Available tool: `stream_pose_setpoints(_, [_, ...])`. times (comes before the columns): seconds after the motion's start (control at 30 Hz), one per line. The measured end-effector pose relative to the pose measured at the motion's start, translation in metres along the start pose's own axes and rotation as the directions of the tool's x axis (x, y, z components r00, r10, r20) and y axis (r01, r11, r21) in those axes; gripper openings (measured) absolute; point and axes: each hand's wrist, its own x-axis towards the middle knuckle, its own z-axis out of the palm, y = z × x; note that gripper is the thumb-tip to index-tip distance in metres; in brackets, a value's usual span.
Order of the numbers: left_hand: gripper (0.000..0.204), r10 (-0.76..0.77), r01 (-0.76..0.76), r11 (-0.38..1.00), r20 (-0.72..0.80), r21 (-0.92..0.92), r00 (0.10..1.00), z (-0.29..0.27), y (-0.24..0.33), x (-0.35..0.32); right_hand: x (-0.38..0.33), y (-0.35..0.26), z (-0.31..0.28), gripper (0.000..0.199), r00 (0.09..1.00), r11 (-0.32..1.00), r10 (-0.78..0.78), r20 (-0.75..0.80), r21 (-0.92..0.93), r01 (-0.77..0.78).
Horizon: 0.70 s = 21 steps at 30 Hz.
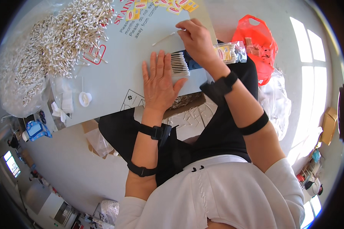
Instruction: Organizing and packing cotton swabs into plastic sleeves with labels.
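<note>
My left hand (159, 82) lies flat on the table with fingers stretched out, its fingertips beside a neat row of cotton swabs (179, 64). The row lies side by side, partly on a dark strip (193, 63). Above the strip is my right hand (198, 41), its fingers curled in; whatever they hold, if anything, I cannot make out. A single cotton swab (163, 39) lies at a slant just left of its fingertips. Partly behind my right wrist is a clear packet of swabs (231, 52) with a yellow label.
A big heap of loose cotton swabs (65, 38) spills from a clear bag on the table's left. Yellow labels (176, 7) lie at the far edge. A small white round piece (85, 99) sits front left. A red plastic bag (256, 42) stands right of the table.
</note>
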Motion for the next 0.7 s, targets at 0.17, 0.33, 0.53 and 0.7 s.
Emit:
stream_pose_setpoints(0.17, [0.062, -0.022, -0.016, 0.979, -0.184, -0.204, 0.983, 0.004, -0.009, 0.001, -0.069, -0.023, -0.007, 0.028, 0.912, 0.7, 0.409, -0.018, 0.648, -0.301])
stream_pose_setpoints(0.33, [0.048, -0.407, -0.014, 0.537, -0.273, -0.844, 0.872, 0.01, 0.001, 0.026, -0.075, -0.042, 0.01, 0.034, 0.886, 0.565, 0.46, -0.058, 0.789, -0.241])
stream_pose_setpoints(0.53, [0.053, -0.498, 0.022, 0.406, -0.201, -0.914, 0.843, 0.02, 0.029, 0.034, -0.069, -0.041, 0.008, 0.034, 0.893, 0.622, 0.445, -0.072, 0.742, -0.25])
stream_pose_setpoints(0.7, [0.049, -0.467, -0.006, 0.409, -0.215, -0.912, 0.858, 0.027, 0.044, 0.044, -0.064, -0.024, -0.007, 0.029, 0.881, 0.664, 0.463, -0.095, 0.696, -0.274])
